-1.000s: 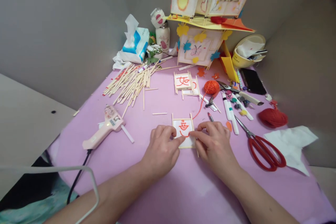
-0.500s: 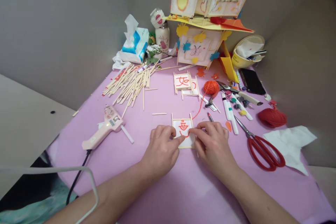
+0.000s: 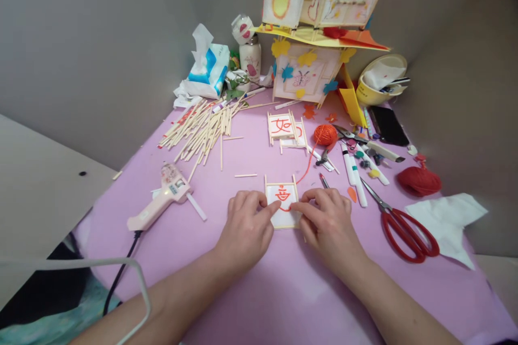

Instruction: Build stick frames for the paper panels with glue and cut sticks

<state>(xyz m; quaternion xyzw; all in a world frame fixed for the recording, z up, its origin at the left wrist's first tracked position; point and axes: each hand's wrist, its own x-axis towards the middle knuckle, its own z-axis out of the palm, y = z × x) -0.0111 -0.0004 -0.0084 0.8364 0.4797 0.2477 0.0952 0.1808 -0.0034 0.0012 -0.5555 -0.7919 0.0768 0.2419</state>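
A small stick-framed white panel (image 3: 284, 220) lies on the purple table in front of me, with orange-red yarn (image 3: 283, 194) forming strokes on it. My left hand (image 3: 250, 223) grips the panel's left side, its index fingertip pressing beside the lowest curved stroke. On the opposite side my right hand (image 3: 327, 221) has its fingers bent around the panel's edge and its index tip at the curve's right end. The undersides of both hands are hidden. From the panel's upper right a strand leads back to an orange yarn ball (image 3: 325, 135).
Left stand a pink glue gun (image 3: 164, 202) and a pile of thin sticks (image 3: 202, 132). Two similar panels (image 3: 282, 126) lie ahead, before a decorated stick house (image 3: 307, 70). Red-handled scissors (image 3: 408, 234), white markers (image 3: 355, 175) and dark red yarn (image 3: 418, 181) lie right.
My left index fingertip has drawn back slightly up and left along the curved stroke, uncovering more of it. My right hand has barely shifted, and the panel stays put.
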